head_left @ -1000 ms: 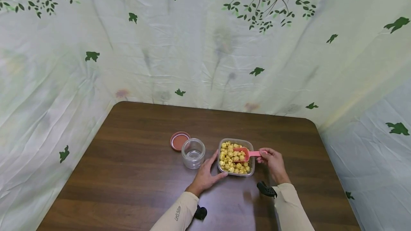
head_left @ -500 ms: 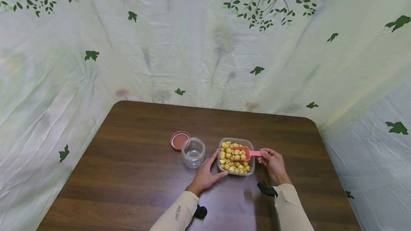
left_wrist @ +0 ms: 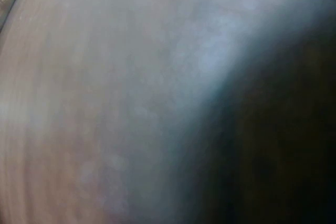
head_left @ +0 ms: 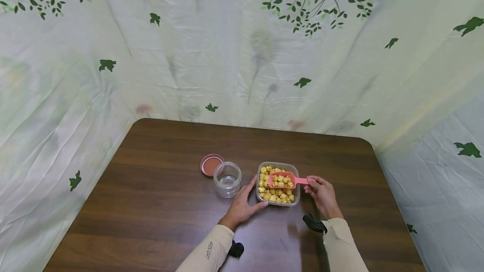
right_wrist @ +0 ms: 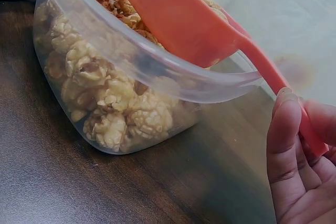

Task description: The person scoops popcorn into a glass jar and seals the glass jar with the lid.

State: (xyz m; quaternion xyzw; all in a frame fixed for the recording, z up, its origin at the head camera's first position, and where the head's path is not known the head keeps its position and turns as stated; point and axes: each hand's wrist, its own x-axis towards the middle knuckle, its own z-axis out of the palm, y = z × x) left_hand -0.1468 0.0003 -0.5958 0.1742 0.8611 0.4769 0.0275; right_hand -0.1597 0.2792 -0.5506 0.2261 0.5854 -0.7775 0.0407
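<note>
My right hand (head_left: 323, 195) pinches the handle of a pink-red scoop (head_left: 301, 181) between thumb and fingers. The scoop's bowl carries popcorn and sits at the top of a clear plastic container (head_left: 298, 194) full of yellow popcorn (head_left: 277, 197). In the right wrist view, the scoop (right_wrist: 181, 22) is tilted above the rim of the container (right_wrist: 220, 85). My left hand (head_left: 241, 207) touches the container's left side and near-left corner, with fingers straight and thumb spread. The left wrist view is blurred, showing only table and a container corner.
A clear, open jar (head_left: 227, 181) stands just left of the container, close to my left fingers. Behind it to the left, a red-rimmed lid (head_left: 211, 166) lies on the brown wooden table (head_left: 151, 196). A leaf-printed curtain (head_left: 234, 53) hangs behind the table.
The scoop has risen out of the popcorn and shifted slightly left, its bowl now level and loaded with popcorn. My left hand, the container, the jar and the lid stay in place.
</note>
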